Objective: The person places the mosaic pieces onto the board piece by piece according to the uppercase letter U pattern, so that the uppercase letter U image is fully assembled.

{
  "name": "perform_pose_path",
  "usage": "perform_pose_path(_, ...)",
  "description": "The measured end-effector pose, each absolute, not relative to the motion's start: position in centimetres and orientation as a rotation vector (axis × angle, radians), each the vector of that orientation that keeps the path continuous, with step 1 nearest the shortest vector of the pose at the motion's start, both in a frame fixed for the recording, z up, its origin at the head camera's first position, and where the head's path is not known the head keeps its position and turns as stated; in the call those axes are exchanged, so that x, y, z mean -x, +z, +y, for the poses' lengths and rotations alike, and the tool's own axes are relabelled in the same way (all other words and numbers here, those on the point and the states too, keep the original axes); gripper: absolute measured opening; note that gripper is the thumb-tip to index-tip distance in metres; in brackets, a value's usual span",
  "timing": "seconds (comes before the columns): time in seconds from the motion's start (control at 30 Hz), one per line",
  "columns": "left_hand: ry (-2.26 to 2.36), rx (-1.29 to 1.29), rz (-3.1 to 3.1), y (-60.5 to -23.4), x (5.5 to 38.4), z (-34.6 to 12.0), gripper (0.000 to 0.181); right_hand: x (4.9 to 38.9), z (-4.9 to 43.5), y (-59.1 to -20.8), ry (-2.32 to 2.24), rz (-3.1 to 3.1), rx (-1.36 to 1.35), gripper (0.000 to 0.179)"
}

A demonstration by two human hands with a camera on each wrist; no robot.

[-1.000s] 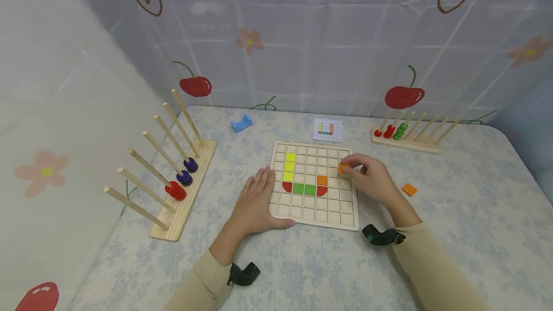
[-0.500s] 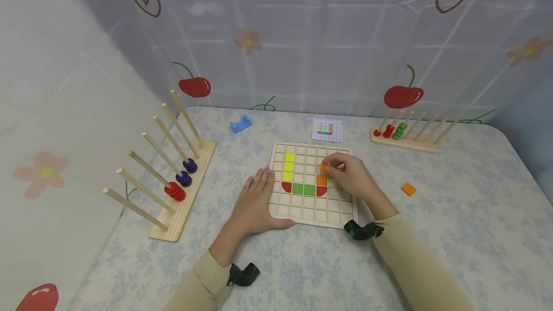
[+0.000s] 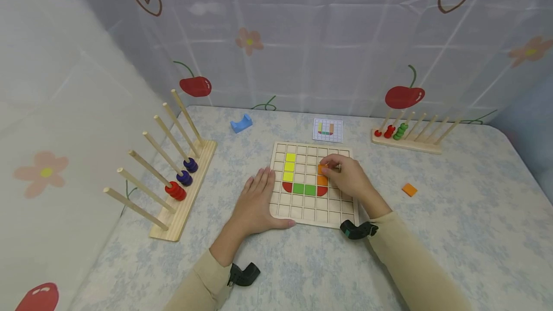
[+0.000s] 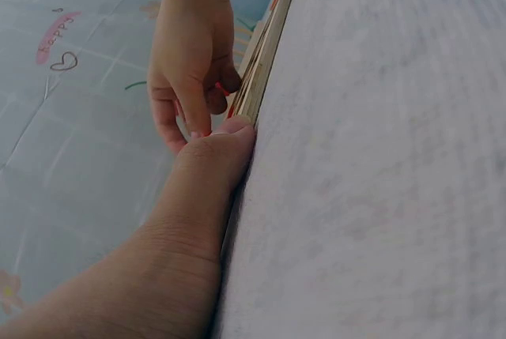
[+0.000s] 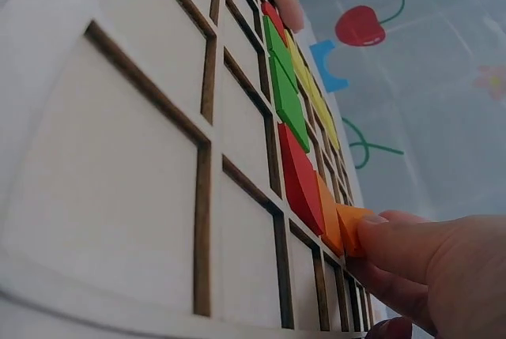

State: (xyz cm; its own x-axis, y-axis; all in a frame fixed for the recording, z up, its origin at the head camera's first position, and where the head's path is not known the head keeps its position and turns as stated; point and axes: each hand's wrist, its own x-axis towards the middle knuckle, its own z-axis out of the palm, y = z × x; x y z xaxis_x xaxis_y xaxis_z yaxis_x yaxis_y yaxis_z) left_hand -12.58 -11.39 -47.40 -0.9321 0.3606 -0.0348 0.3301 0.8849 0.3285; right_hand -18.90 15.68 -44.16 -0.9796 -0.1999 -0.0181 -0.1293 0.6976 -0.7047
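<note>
A square wooden grid board (image 3: 308, 214) lies mid-table. In its cells sit a column of yellow tiles (image 3: 288, 167), two green tiles (image 3: 310, 189), red rounded pieces (image 3: 322, 191) at both lower corners, and one orange tile (image 3: 322, 181). My right hand (image 3: 347, 174) pinches a second orange tile (image 5: 349, 227) between thumb and fingers at the cell just above that one; in the right wrist view the held tile looks slightly tilted. My left hand (image 3: 255, 205) rests flat along the board's left edge, its thumb (image 4: 217, 153) at the near edge.
A loose orange tile (image 3: 409, 189) lies to the right of the board. Behind the board is a pattern card (image 3: 327, 130). A tall peg rack with rings (image 3: 190, 205) stands left, a smaller bead rack (image 3: 406, 144) back right. A blue cradle-shaped piece (image 3: 241, 123) lies back left.
My right hand has carried the orange tile leftward from the board's right side to the cell above the placed orange tile, then lowered it slightly. My left hand has stayed put.
</note>
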Motion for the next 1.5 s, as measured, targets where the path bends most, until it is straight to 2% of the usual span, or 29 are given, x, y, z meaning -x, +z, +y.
perform_pose_path(1.07,0.500,-0.536,2.955,-47.3,12.5,-11.4,0.139,18.1,16.0,-43.9,-0.953,2.868,0.363,0.027)
perform_pose_path(1.5,0.520,-0.539,2.948,-47.1,12.4,-11.3,0.138,15.1,21.0,-42.6,-0.937,2.949,0.302,0.031)
